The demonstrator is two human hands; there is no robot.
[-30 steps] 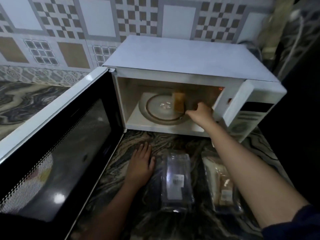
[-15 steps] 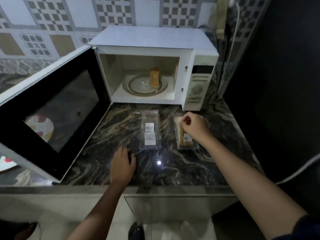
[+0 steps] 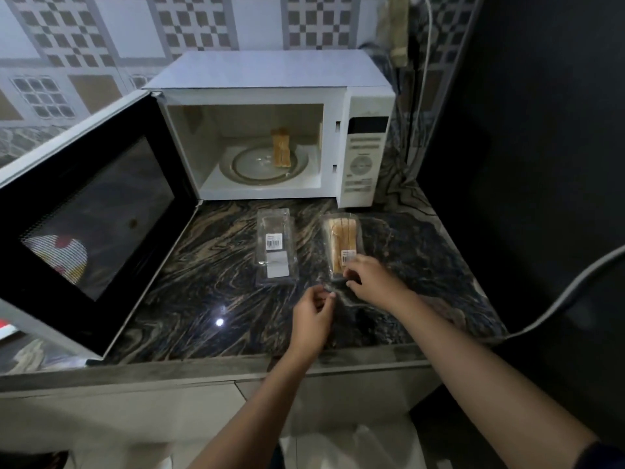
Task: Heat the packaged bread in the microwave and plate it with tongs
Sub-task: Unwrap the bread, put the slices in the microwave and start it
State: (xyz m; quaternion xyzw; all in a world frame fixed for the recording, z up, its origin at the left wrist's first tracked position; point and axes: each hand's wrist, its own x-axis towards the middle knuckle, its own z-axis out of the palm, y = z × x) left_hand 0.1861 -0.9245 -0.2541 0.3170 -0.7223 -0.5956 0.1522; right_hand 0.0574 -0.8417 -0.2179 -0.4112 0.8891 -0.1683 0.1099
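A white microwave stands at the back with its door swung open to the left. Inside, a piece of bread stands upright on the round plate. On the dark marbled counter lie an empty clear package and, to its right, a clear package of sliced bread. My right hand pinches the near end of the bread package. My left hand pinches the clear wrapper's loose near edge just left of it.
A patterned tile wall runs behind the microwave. Cables hang at the back right beside a dark wall, and one grey cable crosses at the right. The open door blocks the counter's left side. The counter's front edge lies close below my hands.
My right hand came out of the microwave, leaving bread on the plate, and dropped to the bread package. My left hand lifted off the counter and moved right to the wrapper. The view pulled back.
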